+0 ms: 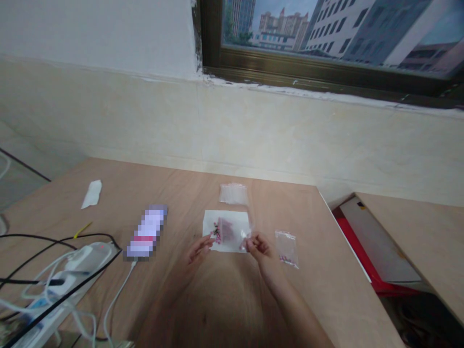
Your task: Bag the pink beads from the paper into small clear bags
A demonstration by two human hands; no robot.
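My right hand is closed at the fingertips, with thumb and fingers pinching the near right part of a clear bag; my left hand has its fingers loosely bent, their tips beside the little pink and dark beads, and I cannot tell whether they pinch one; the beads lie in a small cluster at the bag's left edge, on a white sheet that rests flat on the counter in front of me; the bag lies over the middle of that sheet.

Just to the right of my right hand is a second clear bag, lying flat with a few beads gathered along its near end; beyond the sheet sits a stack of clear bags; off to my left lies a phone, its screen blurred, with a white cable at its near end; further left are a white power strip among tangled cords and, farther back, a white scrap; behind the counter rises a pale wall, with a window above.
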